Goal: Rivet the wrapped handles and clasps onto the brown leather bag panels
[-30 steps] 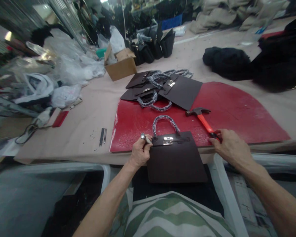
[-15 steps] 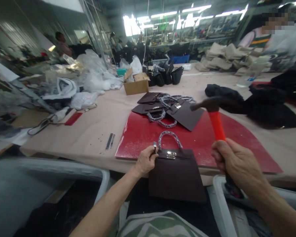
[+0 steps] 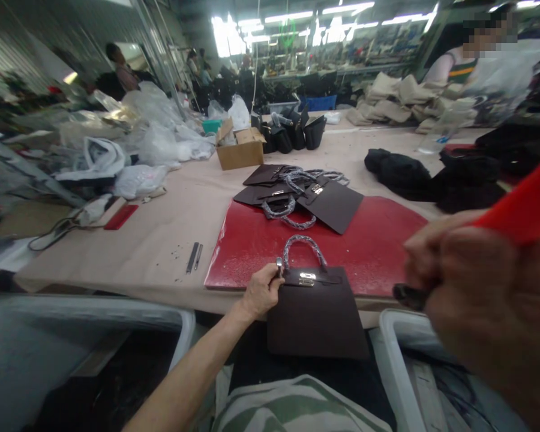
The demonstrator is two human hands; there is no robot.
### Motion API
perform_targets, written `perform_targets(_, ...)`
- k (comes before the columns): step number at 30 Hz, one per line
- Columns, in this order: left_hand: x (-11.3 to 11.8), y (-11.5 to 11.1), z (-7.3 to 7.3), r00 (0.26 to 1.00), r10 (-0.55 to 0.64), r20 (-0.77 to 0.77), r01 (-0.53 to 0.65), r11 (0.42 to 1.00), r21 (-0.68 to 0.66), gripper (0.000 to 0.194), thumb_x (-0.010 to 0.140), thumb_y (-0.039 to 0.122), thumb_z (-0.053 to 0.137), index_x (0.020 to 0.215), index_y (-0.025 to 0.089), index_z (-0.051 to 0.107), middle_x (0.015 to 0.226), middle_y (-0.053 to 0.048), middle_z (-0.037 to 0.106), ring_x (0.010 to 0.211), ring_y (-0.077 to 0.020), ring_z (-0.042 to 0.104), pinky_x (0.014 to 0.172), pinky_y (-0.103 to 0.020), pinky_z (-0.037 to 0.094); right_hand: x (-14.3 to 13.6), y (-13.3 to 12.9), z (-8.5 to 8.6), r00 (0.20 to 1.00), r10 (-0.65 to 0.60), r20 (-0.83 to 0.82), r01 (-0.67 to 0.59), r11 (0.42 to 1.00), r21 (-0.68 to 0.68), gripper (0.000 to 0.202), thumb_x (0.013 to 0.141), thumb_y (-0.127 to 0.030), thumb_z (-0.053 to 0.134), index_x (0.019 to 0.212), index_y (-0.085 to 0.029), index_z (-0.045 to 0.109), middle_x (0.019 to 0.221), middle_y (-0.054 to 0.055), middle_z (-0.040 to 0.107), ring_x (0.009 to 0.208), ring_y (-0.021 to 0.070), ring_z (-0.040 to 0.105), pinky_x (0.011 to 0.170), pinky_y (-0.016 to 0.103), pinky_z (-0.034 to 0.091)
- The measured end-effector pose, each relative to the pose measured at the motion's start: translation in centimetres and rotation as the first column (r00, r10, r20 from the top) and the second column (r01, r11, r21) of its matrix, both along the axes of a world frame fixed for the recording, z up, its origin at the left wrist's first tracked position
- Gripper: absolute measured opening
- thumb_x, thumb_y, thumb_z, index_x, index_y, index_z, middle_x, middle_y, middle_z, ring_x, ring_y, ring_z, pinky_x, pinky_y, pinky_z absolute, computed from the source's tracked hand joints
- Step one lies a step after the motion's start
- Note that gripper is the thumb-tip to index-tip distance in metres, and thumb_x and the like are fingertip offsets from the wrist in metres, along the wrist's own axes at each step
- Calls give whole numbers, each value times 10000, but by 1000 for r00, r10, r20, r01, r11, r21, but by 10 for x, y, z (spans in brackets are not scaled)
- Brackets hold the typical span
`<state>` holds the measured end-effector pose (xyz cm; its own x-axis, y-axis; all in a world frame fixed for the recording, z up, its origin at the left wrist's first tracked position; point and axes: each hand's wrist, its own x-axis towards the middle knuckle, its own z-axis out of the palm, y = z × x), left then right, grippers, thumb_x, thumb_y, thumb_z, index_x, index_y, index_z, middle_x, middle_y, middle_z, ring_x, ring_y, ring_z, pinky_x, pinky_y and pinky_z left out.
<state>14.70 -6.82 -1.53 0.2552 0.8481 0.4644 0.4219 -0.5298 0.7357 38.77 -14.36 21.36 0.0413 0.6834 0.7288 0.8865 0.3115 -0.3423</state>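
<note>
While the left hand (image 3: pixel 261 292) sits at the upper left corner of the bag, the right hand (image 3: pixel 486 300) hangs well off to the right, apart from it and close to the camera.

Item: one dark brown bag (image 3: pixel 317 321), flat, upper edge on the red board (image 3: pixel 364 264), lower part reaching past the table (image 3: pixel 139 246) edge towards the wearer's lap. Lies to the right of the left hand and to the left of the right hand; left hand clearly nearer. Long axis, handle included, runs away from the wearer; plastic-wrapped handle (image 3: pixel 303 240) at the far end, strap lying crosswise beneath it, metal clasp (image 3: pixel 306 278) near the middle of the strap.

Left hand: fingers pinched around a small metal piece (image 3: pixel 279 264), its shiny end standing roughly upright above them, just left of the handle's base. Whether its lower end meets the strap cannot be told.

Right hand: clenched about a red-handled tool (image 3: pixel 526 204), blurred; handle slants up to the right, far end out of frame.

Further stock: similar bags (image 3: pixel 330 204), piled beyond, partly on the board; dark bar (image 3: pixel 192 257) and slim metal tool (image 3: pixel 198 257), side by side, left of the board.
</note>
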Motion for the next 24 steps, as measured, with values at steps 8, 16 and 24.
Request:
perform_targets(8, -2, -1, -2, 1000, 11, -4, -11, 1000, -13, 144, 884, 135, 560, 988, 204, 632, 991, -70, 716, 952, -213, 700, 871, -339, 571, 63, 1, -120, 951, 241, 194, 2, 624, -782, 317, 984, -410, 377, 792, -221, 545, 627, 31, 607, 521, 163, 514, 530, 298, 256)
perform_targets(16, -1, -4, -1, 998, 43, -50, -41, 999, 34, 183, 910, 171, 532, 1064, 196, 627, 1048, -76, 729, 994, -212, 711, 886, -340, 582, 113, 33, -152, 964, -122, 236, 263, 565, -782, 321, 982, -302, 348, 855, -153, 603, 830, 124, 649, 735, 213, 605, 651, 306, 398)
perform_targets(24, -3, -4, -3, 987, 60, -148, -38, 989, 143, 202, 929, 182, 513, 1099, 182, 621, 1072, -92, 726, 1022, -225, 711, 903, -366, 593, 75, 47, -172, 944, 269, 189, -106, 793, -600, 600, 802, -389, 734, 1349, -202, 576, 1386, 146, 535, 1236, 325, 482, 999, 470, 387)
